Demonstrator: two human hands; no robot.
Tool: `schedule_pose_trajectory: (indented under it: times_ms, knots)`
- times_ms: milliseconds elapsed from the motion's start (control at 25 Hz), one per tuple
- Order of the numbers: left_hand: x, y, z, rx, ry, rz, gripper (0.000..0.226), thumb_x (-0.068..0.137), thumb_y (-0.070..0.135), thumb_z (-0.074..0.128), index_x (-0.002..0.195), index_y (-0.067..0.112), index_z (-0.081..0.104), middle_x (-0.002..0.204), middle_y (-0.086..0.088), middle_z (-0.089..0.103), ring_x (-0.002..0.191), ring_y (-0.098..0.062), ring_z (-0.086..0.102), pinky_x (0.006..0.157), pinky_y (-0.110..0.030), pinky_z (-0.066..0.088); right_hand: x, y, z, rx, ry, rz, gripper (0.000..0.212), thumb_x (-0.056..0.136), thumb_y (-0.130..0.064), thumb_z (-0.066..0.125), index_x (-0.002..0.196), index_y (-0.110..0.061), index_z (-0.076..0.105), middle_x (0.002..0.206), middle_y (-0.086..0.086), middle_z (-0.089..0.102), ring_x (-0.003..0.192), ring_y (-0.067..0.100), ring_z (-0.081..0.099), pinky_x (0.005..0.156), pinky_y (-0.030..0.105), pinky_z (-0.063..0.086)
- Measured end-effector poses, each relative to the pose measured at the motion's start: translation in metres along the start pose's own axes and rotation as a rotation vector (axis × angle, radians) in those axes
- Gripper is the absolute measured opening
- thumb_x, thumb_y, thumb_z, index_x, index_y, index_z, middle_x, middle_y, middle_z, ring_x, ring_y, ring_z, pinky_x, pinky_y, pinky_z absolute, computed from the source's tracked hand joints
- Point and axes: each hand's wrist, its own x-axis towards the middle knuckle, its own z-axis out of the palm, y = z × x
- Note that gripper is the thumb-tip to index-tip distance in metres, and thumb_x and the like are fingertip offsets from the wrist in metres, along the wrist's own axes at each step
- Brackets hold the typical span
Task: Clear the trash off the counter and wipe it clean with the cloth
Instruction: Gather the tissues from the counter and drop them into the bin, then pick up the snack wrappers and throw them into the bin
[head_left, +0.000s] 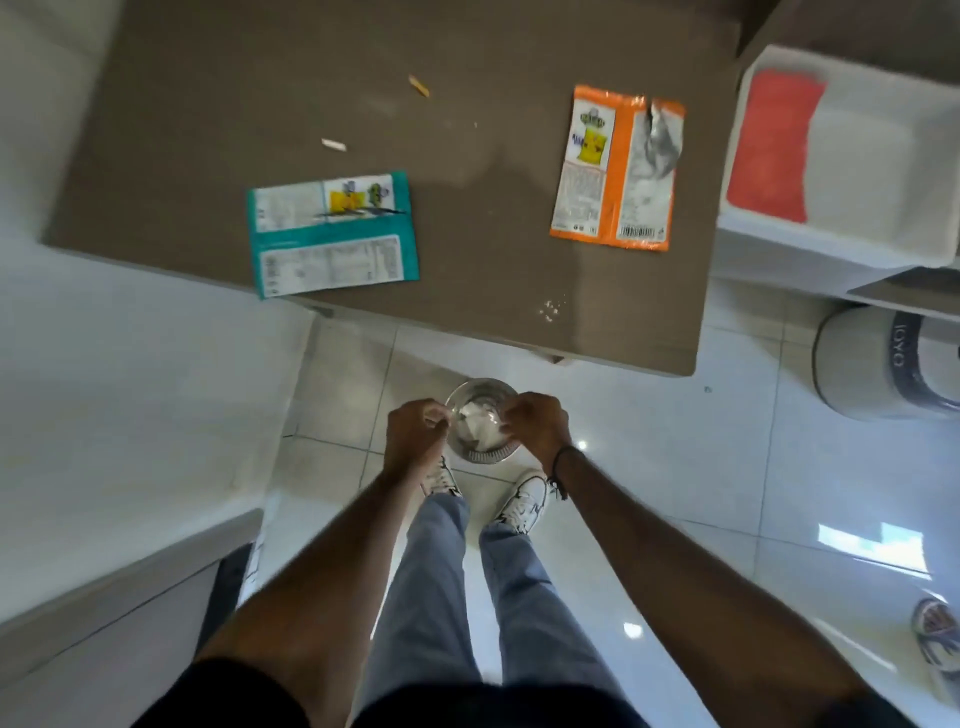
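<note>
Both hands hover over a small metal bin (480, 454) that stands on the floor in front of my shoes. My left hand (415, 431) is at its left rim and my right hand (535, 423) at its right rim. The fingers of both are curled shut, and I see nothing clearly held in them. Crumpled white paper (480, 423) lies inside the bin. On the brown counter (208, 104) lie a teal wrapper (332, 234), an orange wrapper (615, 169), two small scraps (418, 85) (333, 144) and some crumbs (551, 309). A red cloth (769, 145) rests on a white seat at the right.
The white seat (872, 156) stands against the counter's right side. A grey round bin with a dark band (883, 364) stands on the tiled floor below it. A white surface (130, 389) runs along the left. A sandal (935, 634) lies at the far right.
</note>
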Motion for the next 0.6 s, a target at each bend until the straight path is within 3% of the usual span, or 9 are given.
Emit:
schedule_pose_trajectory:
  times_ms: [80,160,240,360,480,600]
  knots:
    - [-0.008,0.026,-0.045,0.056,0.098,0.017,0.021,0.084,0.006,0.062,0.088,0.01,0.082,0.095,-0.007,0.083,0.089,-0.023,0.078,0.086,-0.033,0.061,-0.033,-0.039,0.001,-0.074,-0.058,-0.095,0.016,0.084,0.004,0.061,0.085,-0.005,0.075,0.076,0.015,0.069,0.053,0.022,0.064,0.051,0.028,0.057]
    - [-0.007,0.05,-0.089,0.149,0.211,0.035,0.024,0.088,0.008,0.057,0.092,0.009,0.081,0.1,-0.009,0.082,0.094,-0.026,0.076,0.084,-0.031,0.057,-0.055,-0.077,0.01,-0.116,-0.092,-0.202,0.018,0.083,0.003,0.061,0.082,-0.01,0.073,0.076,0.016,0.071,0.061,0.03,0.066,0.057,0.033,0.058]
    - [0.004,0.067,-0.128,0.102,0.383,0.037,0.023,0.092,0.01,0.055,0.091,0.006,0.078,0.1,-0.013,0.081,0.094,-0.03,0.075,0.08,-0.031,0.054,-0.064,-0.113,0.026,-0.259,0.024,-0.345,0.011,0.083,-0.01,0.064,0.086,-0.012,0.074,0.085,0.016,0.076,0.078,0.035,0.07,0.073,0.037,0.058]
    - [0.031,0.074,-0.174,-0.086,0.579,0.047,0.019,0.096,0.012,0.057,0.102,0.0,0.072,0.111,-0.02,0.074,0.104,-0.033,0.071,0.087,-0.035,0.058,-0.063,-0.163,0.056,-0.388,0.215,-0.538,0.02,0.08,-0.024,0.069,0.094,-0.011,0.072,0.094,0.015,0.078,0.092,0.036,0.071,0.075,0.034,0.053]
    - [0.069,0.072,-0.2,-0.045,0.521,-0.052,0.035,0.096,0.016,0.063,0.125,-0.001,0.059,0.129,-0.022,0.061,0.124,-0.037,0.057,0.105,-0.042,0.051,-0.047,-0.2,0.084,-0.419,0.211,-0.484,0.042,0.076,-0.028,0.071,0.112,-0.008,0.062,0.106,0.015,0.075,0.097,0.035,0.07,0.075,0.035,0.055]
    - [0.099,0.071,-0.212,0.041,0.457,-0.128,0.036,0.089,0.013,0.067,0.121,0.0,0.057,0.126,-0.021,0.06,0.121,-0.038,0.058,0.101,-0.048,0.051,-0.031,-0.218,0.104,-0.44,0.13,-0.383,0.038,0.075,-0.022,0.074,0.11,-0.01,0.063,0.109,0.007,0.075,0.093,0.025,0.073,0.079,0.035,0.062]
